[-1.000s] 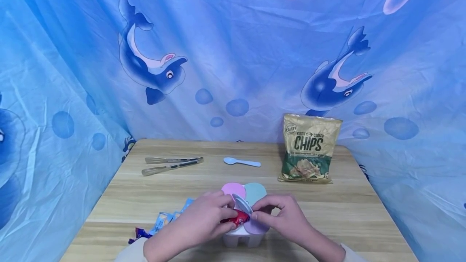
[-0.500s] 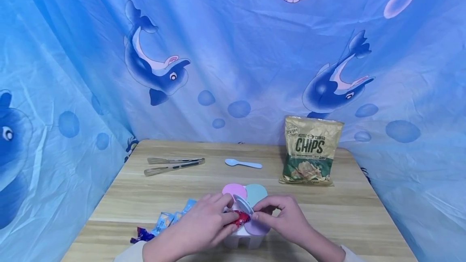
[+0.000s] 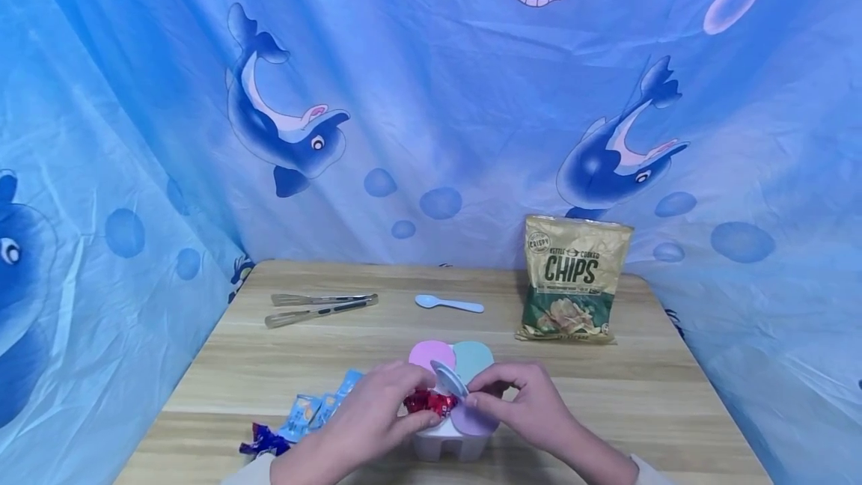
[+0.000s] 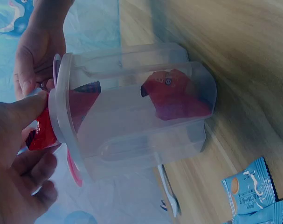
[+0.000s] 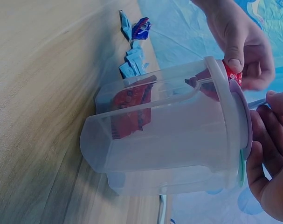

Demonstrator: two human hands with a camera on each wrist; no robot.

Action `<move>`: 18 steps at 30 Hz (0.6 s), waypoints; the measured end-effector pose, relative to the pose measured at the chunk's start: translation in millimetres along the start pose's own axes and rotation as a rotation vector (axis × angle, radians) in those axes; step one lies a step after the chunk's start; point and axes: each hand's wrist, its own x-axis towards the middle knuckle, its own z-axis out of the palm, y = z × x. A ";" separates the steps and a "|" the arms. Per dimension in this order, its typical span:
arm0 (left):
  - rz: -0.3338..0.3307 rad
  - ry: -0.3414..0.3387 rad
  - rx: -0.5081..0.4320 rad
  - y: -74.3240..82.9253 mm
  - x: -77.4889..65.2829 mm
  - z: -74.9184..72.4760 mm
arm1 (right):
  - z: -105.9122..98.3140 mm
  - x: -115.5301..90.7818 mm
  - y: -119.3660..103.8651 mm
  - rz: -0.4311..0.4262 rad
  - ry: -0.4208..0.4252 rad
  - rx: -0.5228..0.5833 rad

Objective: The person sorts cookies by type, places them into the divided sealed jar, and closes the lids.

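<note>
A clear container (image 4: 127, 107) with several round compartments stands near the table's front; one red snack packet (image 5: 132, 105) lies inside. Another red packet (image 3: 438, 403) sticks partly out of the front-left compartment's opening. My left hand (image 3: 377, 410) is over that opening, its thumb touching the packet and its fingers spread away from it. My right hand (image 3: 525, 403) pinches the raised pale blue lid (image 3: 449, 379) between thumb and fingers. Pink (image 3: 431, 354), green (image 3: 474, 359) and purple (image 3: 474, 420) lids lie flat over the other compartments.
Blue packets (image 3: 303, 414) and a dark purple packet (image 3: 265, 440) lie left of the container, partly behind my left arm. Tongs (image 3: 323, 309) and a pale blue spoon (image 3: 448, 304) lie farther back. A chips bag (image 3: 572, 279) stands at the back right.
My left hand's fingers have loosened and spread from the red packet, so more of it shows in the opening. The right hand keeps its hold on the raised lid.
</note>
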 end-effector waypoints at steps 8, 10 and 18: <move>0.131 0.076 0.106 -1.0 1.0 5.8 | -0.6 1.2 -0.7 0.007 0.000 -0.007; 0.155 0.070 0.152 -0.6 2.1 6.8 | -1.1 1.2 -0.9 0.008 0.004 -0.004; 0.219 0.130 0.097 -3.5 -4.9 15.0 | -0.3 2.6 1.2 -0.008 0.012 0.008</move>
